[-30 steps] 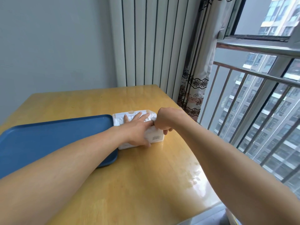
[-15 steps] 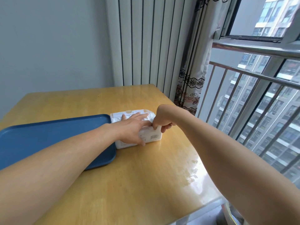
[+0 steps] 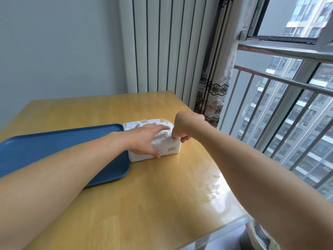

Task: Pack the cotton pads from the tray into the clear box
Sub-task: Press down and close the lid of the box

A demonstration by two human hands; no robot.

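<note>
- Grey wall [image 3: 59,47] at the back.
- White radiator [image 3: 167,44] beside a patterned curtain [image 3: 214,83].
- Glossy wooden table [image 3: 144,204].
- Window [image 3: 288,17] ajar; railing [image 3: 281,82], tower blocks outside.

head cam | worn view, angled forward-down | close over table [image 3: 162,195] | window [image 3: 288,123] at right

Table [image 3: 144,204] light wood, glossy varnish with window glare. Tray [image 3: 54,147] blue plastic, smooth, matt. Clear box [image 3: 171,150] translucent plastic, paper barcode label. Cotton pads [image 3: 162,137] white, fluffy. Railing [image 3: 288,53] shiny metal. Curtain [image 3: 214,91] patterned cloth.
</note>
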